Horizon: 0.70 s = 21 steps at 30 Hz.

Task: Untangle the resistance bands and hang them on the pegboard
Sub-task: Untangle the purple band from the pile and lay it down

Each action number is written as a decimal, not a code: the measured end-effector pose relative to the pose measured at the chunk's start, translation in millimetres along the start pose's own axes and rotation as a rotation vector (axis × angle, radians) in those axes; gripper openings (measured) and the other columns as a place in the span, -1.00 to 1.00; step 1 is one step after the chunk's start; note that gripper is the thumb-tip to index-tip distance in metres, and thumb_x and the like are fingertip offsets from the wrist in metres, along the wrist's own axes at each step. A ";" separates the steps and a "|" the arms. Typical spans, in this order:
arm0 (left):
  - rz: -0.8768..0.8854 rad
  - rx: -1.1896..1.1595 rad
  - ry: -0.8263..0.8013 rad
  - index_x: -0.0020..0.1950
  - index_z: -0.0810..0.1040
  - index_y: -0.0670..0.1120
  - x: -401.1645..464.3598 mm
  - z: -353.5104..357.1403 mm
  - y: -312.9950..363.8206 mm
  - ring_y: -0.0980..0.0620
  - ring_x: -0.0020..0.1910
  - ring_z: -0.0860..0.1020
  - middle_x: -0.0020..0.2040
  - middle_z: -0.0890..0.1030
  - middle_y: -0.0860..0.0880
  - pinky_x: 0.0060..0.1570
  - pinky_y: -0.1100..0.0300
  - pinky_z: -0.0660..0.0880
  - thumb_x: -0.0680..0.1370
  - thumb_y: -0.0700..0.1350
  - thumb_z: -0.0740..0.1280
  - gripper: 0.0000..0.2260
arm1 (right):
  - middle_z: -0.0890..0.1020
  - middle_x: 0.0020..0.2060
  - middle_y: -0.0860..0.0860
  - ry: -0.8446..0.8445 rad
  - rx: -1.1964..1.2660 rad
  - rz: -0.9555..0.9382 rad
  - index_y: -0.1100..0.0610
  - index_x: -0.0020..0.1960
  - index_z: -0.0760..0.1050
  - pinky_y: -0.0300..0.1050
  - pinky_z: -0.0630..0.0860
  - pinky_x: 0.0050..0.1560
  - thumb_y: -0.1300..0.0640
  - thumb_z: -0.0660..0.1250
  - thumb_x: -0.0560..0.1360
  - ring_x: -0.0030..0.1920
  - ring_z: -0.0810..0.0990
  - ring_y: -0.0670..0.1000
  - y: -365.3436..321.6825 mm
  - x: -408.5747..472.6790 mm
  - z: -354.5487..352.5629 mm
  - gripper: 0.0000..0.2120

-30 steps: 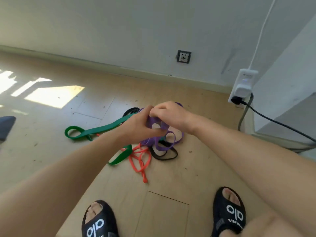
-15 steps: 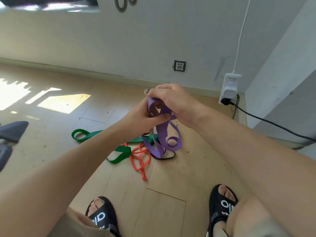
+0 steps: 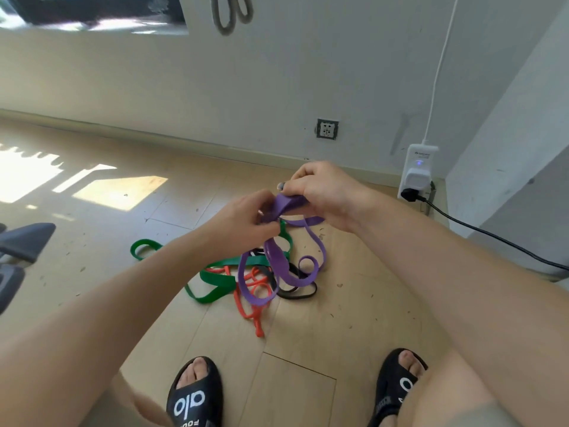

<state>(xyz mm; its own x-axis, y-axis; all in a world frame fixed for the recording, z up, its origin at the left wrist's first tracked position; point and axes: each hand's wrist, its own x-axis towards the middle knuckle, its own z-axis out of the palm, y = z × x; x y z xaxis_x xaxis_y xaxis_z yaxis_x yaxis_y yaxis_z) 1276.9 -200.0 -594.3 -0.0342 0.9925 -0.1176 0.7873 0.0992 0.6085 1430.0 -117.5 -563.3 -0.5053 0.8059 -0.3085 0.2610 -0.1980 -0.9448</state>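
Both hands hold a purple resistance band (image 3: 277,257) above the wooden floor. My left hand (image 3: 243,220) pinches it from the left; my right hand (image 3: 320,192) grips its folded top from the right. Its loops hang down into a tangle on the floor: a green band (image 3: 215,278), an orange-red band (image 3: 255,300) and a black band (image 3: 298,292). The green band runs left to a loop. High on the wall, two grey loops (image 3: 231,13) hang at the frame's top edge. No pegboard surface can be made out.
A wall socket (image 3: 327,128) sits low on the white wall. A white power adapter (image 3: 417,174) with a black cable (image 3: 492,235) stands at the right corner. A grey object (image 3: 21,241) lies at the left edge. My feet in black sandals (image 3: 197,396) stand near the bottom.
Both hands lifted the purple band up off the pile and spread slightly apart; its loops now hang lower and wider. The view tilted upward, showing more wall.
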 end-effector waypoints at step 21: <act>0.114 0.025 -0.192 0.07 0.45 0.07 25.7 -11.1 -3.7 -0.03 -0.16 0.56 -0.12 0.59 -0.01 -0.03 -0.06 0.59 0.53 0.15 0.45 -0.73 | 0.59 -0.16 0.16 0.112 0.595 0.108 0.22 -0.01 0.47 -0.11 0.64 -0.35 0.50 0.24 0.58 -0.22 0.63 0.06 17.2 16.8 -43.0 -0.79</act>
<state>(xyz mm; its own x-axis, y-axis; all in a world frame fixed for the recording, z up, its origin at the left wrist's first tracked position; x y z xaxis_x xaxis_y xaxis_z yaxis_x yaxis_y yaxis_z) 1266.3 -174.1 -590.9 0.1718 0.9650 -0.1982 0.7947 -0.0168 0.6068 1461.4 -83.4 -580.0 -0.4038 0.8111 -0.4231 -0.2145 -0.5335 -0.8181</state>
